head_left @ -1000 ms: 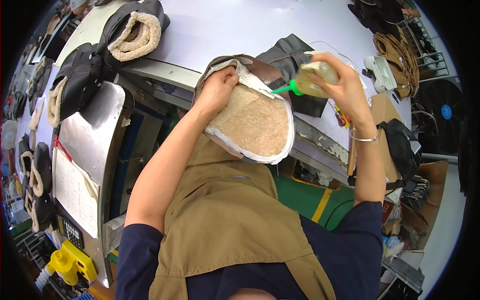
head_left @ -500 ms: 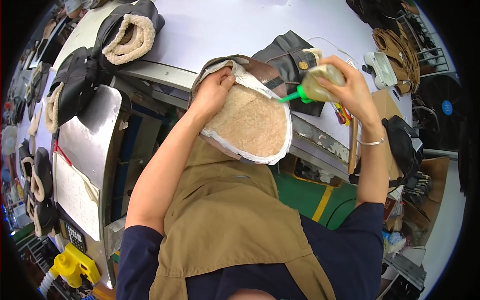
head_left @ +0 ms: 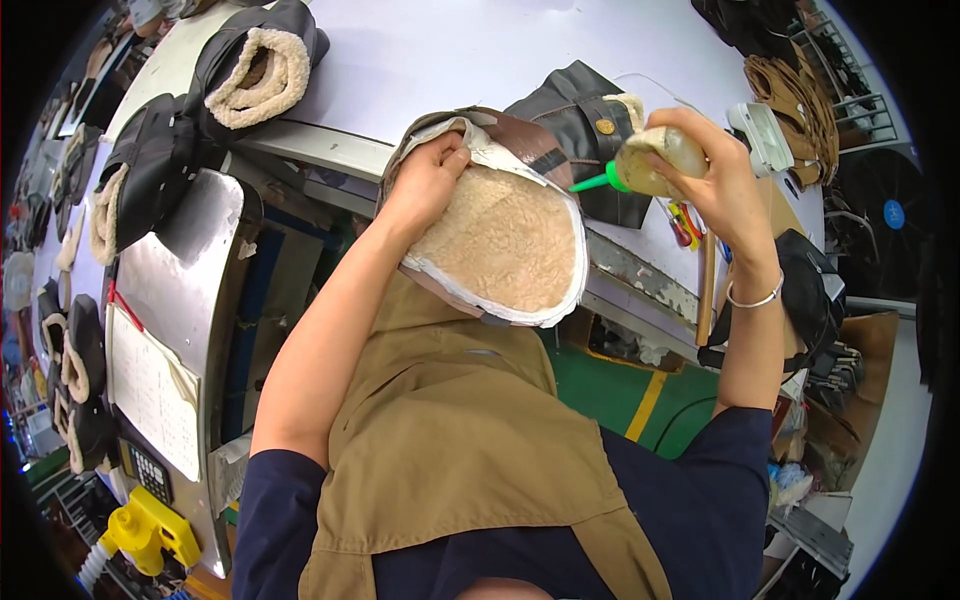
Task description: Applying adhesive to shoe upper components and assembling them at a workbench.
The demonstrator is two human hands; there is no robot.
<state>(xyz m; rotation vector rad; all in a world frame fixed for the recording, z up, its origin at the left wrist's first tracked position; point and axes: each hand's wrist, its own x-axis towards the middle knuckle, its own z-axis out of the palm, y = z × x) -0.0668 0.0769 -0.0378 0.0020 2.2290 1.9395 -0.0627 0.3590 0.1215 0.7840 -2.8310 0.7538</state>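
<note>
My left hand [head_left: 432,182] grips the upper left edge of a fleece-lined leather piece [head_left: 510,240], its thumb inside and its fingers bent. The piece is rounded, with beige fleece inside, a white rim and brown leather behind. In my right hand [head_left: 722,180] is a squeeze bottle [head_left: 662,162] of yellowish, cloudy plastic, lying nearly level. Its green nozzle [head_left: 597,181] points left, the tip close to the white rim at the upper right; whether it touches cannot be told. Behind the bottle lies a black leather piece [head_left: 590,110] with a round brass-coloured stud.
Black fleece-lined pieces [head_left: 262,75] rest at the left of the white table [head_left: 420,60]. A notepad [head_left: 155,385] with a red pen lies on a metal surface. Red-and-yellow-handled tools [head_left: 683,228] and a wooden stick [head_left: 706,290] are at the right. Below shows green floor [head_left: 600,395].
My right hand has drawn the bottle a little to the right and up, so the nozzle tip sits farther out at the rim. My left hand and the leather piece have hardly moved.
</note>
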